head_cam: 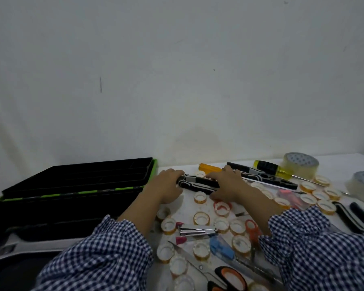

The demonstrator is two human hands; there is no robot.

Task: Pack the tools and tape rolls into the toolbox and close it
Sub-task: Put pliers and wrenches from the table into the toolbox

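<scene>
Both hands grip one black-and-white handled tool on the white table: left hand curled round its left end, right hand wrapped over its right. The open black green-trimmed plastic toolbox sits just left, its compartments indistinct. Two large clear tape rolls stand far right.

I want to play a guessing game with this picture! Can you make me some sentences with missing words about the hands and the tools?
1. Both the left hand and the right hand are on one black and white ____.
2. The toolbox with the green edge stands ____, its lid up.
3. The scissors at the bottom have black and ____ handles.
4. The sleeves have a blue and white ____ pattern.

Missing words: tool; open; orange; checked
</scene>
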